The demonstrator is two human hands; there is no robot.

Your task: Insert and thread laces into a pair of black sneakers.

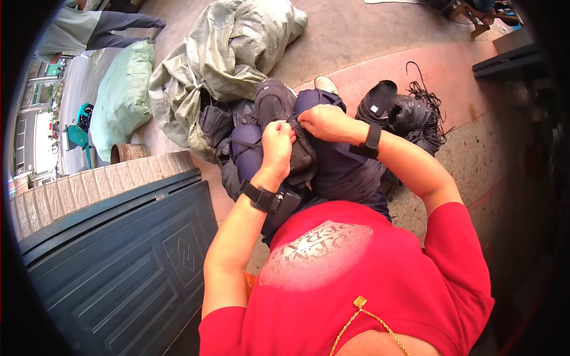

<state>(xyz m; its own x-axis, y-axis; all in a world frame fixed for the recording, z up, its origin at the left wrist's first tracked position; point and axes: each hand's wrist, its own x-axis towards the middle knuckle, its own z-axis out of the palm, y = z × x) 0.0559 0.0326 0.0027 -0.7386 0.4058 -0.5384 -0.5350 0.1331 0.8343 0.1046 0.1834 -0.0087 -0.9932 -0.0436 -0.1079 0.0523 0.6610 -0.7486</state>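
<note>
A black mesh shoe upper (303, 159) lies across my lap between the knees. My left hand (278, 147) is closed on its left edge, fingers curled in. Close by on the right, my right hand (332, 123) pinches the upper edge of the same piece. Whatever is between the fingertips is too small to make out. Just beyond my hands, another dark shoe upper (273, 101) rests with its rounded toe pointing away. More black uppers (217, 123) are heaped beside my left knee.
On the right, a pile of black shoe uppers (409, 113) trails loose cords. Ahead lies a big grey-green woven sack (237, 47), with a pale green sack (123, 98) farther left. A blue panelled door (130, 267) borders my left side. Another person (101, 29) stands at the far left.
</note>
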